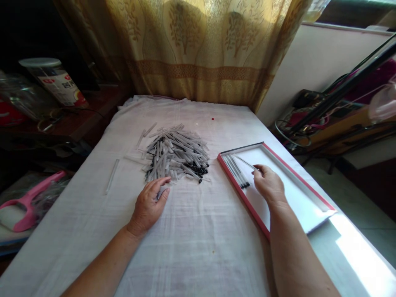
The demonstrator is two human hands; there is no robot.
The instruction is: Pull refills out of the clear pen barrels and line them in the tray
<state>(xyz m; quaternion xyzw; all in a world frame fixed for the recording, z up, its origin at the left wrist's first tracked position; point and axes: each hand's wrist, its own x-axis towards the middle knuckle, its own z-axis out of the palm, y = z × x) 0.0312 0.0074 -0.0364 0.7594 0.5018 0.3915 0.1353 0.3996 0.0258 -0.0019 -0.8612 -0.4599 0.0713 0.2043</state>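
Right hand pinches thin clear tube over tray.

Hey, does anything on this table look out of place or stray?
One clear tube lies alone on the cloth, left of the pile. A tiny red speck sits near the curtain.

A white-clothed table carries a heap of clear tubes at the left fingertips and a red-edged tray under the right fingers.
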